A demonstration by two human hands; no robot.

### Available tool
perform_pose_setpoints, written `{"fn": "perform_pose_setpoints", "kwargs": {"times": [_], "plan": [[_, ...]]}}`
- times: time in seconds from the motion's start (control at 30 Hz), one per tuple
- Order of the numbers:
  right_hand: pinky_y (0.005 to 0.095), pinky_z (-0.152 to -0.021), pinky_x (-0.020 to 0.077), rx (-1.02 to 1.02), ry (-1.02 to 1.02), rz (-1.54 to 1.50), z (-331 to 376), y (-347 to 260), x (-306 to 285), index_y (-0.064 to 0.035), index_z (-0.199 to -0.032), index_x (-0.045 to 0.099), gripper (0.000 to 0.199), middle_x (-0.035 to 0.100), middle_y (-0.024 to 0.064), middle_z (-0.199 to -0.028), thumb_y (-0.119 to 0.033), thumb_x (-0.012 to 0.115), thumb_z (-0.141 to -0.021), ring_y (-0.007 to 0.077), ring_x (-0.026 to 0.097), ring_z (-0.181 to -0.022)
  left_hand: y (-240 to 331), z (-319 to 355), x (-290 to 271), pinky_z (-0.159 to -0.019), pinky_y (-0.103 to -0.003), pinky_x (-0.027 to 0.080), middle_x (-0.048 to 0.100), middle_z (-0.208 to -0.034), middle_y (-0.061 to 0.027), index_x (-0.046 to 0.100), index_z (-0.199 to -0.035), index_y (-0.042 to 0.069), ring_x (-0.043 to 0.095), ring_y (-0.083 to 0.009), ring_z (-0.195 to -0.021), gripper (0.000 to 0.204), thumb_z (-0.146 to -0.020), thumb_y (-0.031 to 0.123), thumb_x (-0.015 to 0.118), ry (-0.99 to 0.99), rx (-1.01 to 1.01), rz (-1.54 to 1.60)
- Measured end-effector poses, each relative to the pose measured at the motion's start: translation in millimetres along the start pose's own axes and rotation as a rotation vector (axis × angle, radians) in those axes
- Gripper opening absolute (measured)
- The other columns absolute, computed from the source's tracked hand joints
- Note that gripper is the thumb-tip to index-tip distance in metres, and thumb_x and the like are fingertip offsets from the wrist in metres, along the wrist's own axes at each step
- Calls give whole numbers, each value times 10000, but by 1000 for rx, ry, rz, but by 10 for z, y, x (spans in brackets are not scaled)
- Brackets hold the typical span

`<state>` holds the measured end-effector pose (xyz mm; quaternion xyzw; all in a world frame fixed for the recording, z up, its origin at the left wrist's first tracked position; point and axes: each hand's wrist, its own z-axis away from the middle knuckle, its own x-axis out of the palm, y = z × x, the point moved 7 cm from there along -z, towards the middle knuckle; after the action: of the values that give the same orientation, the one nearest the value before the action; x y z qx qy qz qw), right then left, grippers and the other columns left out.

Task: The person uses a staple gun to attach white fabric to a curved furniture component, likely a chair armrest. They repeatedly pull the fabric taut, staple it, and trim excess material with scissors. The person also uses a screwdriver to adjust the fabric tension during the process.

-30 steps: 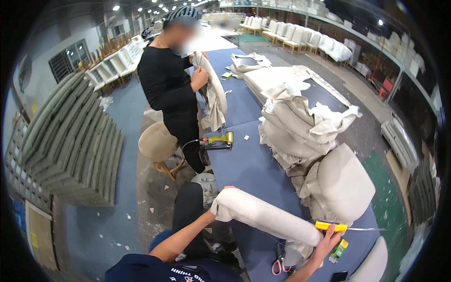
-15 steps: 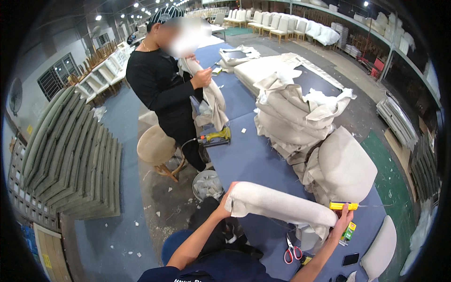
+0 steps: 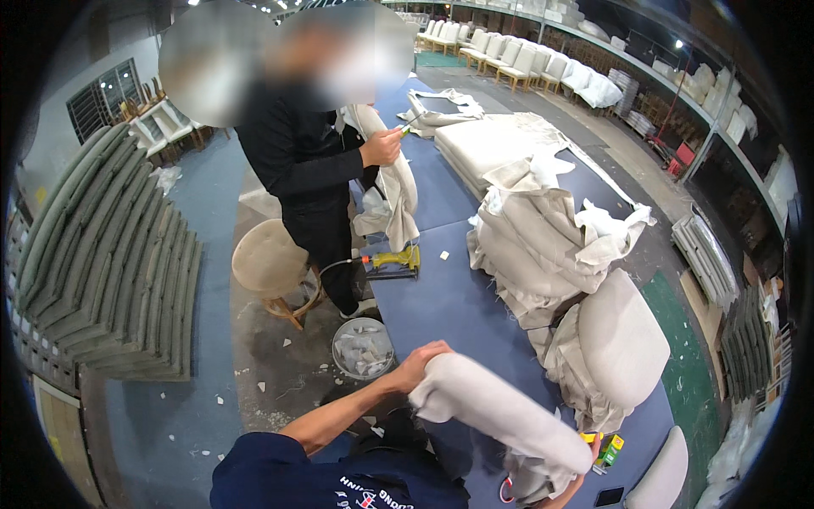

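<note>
My left hand [image 3: 424, 360] grips the left end of a long beige padded cushion [image 3: 500, 416], which I hold tilted over the near end of the blue table [image 3: 449, 310]. My right hand [image 3: 583, 482] shows only as a sliver under the cushion's right end. It holds a small yellow tool [image 3: 590, 438], mostly hidden by the cushion. A green and yellow box [image 3: 612, 450] lies just beside that hand.
A co-worker in black [image 3: 305, 170] stands at the table's left side handling a beige cover [image 3: 392, 187]. A yellow power tool [image 3: 394, 259], a heap of beige covers [image 3: 543, 246], a round stool [image 3: 267, 263], a clear bucket [image 3: 362, 348] and stacked curved panels [image 3: 102, 254] surround me.
The view has dipped and come closer to the table. The cushion's left end has risen toward me in my left hand, and its right end now covers most of my right hand.
</note>
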<state>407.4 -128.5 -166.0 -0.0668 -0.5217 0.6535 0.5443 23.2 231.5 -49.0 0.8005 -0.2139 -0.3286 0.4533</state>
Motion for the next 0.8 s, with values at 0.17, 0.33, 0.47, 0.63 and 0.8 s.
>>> {"fn": "perform_pose_setpoints", "kwargs": {"times": [0.17, 0.33, 0.47, 0.63, 0.8], "plan": [[336, -855, 523, 21, 118, -161, -161, 584, 24, -76, -1111, 597, 295, 648, 50, -1049, -359, 579, -1027, 166, 640, -964, 1458, -968, -710, -826, -413, 529, 632, -997, -118, 663, -1077, 49, 656, -308, -933, 549, -641, 289, 897, -101, 127, -223], [335, -904, 512, -337, 92, 47, -614, -29, 1029, -68, -1232, 585, 304, 637, 31, -1083, -277, 627, -1016, 160, 627, -988, 1396, -1330, -481, -843, -410, 520, 656, -960, -100, 623, -1092, 46, 670, -300, -894, 621, -655, 399, 888, -274, 179, -622], [283, -786, 525, -467, 248, 459, -14, -637, 1952, -67, -1215, 553, 301, 600, -16, -1008, -246, 645, -991, 111, 621, -905, 1212, -1573, -352, -802, -401, 515, 657, -914, -84, 615, -1079, 47, 666, -291, -852, 620, -679, 449, 866, -274, 100, -645], [308, -758, 561, -568, 408, 469, 518, -1093, 1642, -20, -1170, 547, 265, 633, 45, -975, -135, 674, -968, 176, 690, -885, 1198, -1777, -176, -742, -395, 518, 648, -876, -102, 622, -1022, 38, 662, -304, -799, 615, -684, 497, 855, -275, 168, -639], [299, -768, 549, -616, 582, 553, 1189, -1071, 1249, -14, -1152, 569, 248, 636, 45, -990, -113, 686, -957, 172, 679, -898, 1177, -1917, -14, -723, -388, 523, 641, -850, -102, 621, -977, 29, 667, -291, -765, 617, -675, 511, 862, -308, 193, -689]]}}
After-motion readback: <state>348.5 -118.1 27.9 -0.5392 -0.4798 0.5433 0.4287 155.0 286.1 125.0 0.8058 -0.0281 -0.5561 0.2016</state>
